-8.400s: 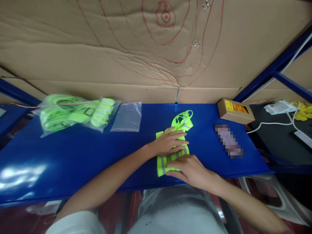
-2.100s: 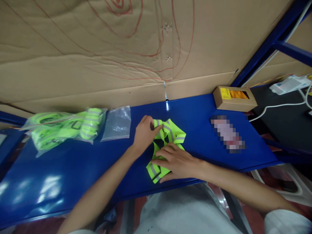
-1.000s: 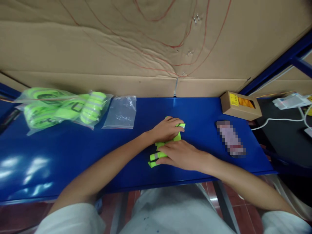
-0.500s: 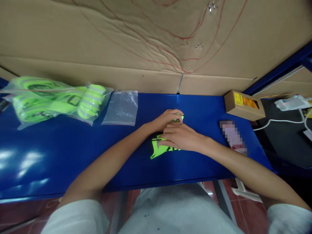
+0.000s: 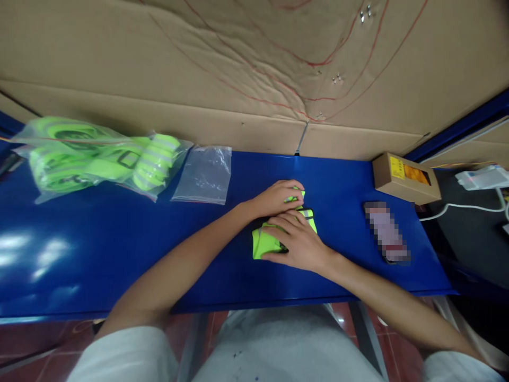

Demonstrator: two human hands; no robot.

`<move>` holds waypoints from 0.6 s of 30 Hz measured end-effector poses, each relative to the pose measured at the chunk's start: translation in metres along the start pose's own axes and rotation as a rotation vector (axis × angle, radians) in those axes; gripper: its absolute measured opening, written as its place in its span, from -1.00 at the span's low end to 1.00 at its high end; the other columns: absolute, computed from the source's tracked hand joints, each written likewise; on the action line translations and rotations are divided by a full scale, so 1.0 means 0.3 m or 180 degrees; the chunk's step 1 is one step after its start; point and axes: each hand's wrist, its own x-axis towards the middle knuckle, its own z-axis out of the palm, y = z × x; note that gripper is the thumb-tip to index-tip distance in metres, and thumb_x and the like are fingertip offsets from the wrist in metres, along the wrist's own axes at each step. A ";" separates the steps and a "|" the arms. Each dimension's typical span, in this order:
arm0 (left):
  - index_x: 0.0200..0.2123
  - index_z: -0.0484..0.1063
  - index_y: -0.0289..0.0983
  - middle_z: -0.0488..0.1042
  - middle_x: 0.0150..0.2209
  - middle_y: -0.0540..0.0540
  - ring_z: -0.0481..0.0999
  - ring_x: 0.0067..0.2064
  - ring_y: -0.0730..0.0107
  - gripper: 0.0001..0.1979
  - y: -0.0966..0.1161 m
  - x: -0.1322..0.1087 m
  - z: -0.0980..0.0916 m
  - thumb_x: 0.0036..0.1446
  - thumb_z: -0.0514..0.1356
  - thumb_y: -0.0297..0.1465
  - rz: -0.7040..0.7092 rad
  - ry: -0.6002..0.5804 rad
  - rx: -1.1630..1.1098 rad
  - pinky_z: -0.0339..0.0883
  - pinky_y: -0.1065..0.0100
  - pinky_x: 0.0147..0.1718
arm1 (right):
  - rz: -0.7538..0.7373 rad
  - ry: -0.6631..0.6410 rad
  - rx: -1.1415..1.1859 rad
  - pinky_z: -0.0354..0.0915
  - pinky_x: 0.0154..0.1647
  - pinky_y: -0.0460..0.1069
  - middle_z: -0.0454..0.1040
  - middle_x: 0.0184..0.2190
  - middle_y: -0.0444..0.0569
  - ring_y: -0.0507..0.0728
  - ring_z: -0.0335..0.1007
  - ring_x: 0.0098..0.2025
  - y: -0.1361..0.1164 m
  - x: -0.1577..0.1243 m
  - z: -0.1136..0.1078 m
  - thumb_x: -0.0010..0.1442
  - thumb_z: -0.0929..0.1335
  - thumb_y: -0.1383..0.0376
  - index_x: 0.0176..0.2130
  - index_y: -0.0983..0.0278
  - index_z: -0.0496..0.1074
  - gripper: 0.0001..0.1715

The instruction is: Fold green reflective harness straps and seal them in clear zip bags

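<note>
A folded fluorescent yellow-green reflective belt with grey stripes lies on the blue tabletop in front of me. My left hand is curled round its far part, and bits of yellow-green show between the fingers. Nearer to me, my right hand grips the folded part, thumb at the near edge and fingers across the top. Some black shows under its palm. Much of the belt is hidden beneath both hands.
A clear bag of similar rolled belts lies at the back left, beside a flat clear zip bag. To the right are a phone and a small cardboard box. A cardboard wall stands behind the table.
My right hand has shifted slightly towards me and its fingers are spread wider over the belt. More of the belt's striped right end now shows. The view has turned slightly.
</note>
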 end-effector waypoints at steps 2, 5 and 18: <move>-0.19 0.60 -0.22 0.50 0.13 -0.19 0.51 0.10 0.23 -0.73 -0.001 0.000 -0.004 0.38 0.14 -0.23 0.0000 -0.0016 -0.0029 0.31 0.11 0.17 | 0.0063 0.0024 0.0129 0.17 0.26 0.20 0.51 0.09 0.09 0.25 0.34 0.17 0.003 -0.005 -0.001 0.36 0.37 0.07 0.12 0.24 0.47 -0.55; -0.20 0.60 -0.23 0.50 0.12 -0.20 0.53 0.09 0.24 -0.72 0.004 -0.001 -0.015 0.39 0.13 -0.23 0.0008 -0.0051 -0.0084 0.36 0.16 0.13 | 0.0086 0.0132 0.0227 0.18 0.26 0.23 0.47 0.08 0.11 0.27 0.27 0.20 0.014 -0.009 -0.016 0.36 0.36 0.20 0.12 0.23 0.48 -0.63; -0.15 0.60 -0.24 0.51 0.13 -0.19 0.53 0.13 0.26 -0.75 0.023 -0.001 -0.029 0.39 0.12 -0.32 -0.0109 -0.0038 -0.0127 0.38 0.18 0.15 | -0.0444 -0.0458 -0.0294 0.00 0.41 0.31 0.40 0.31 0.06 0.23 0.14 0.42 0.040 -0.054 -0.025 0.47 0.26 0.11 0.34 0.20 0.30 -0.47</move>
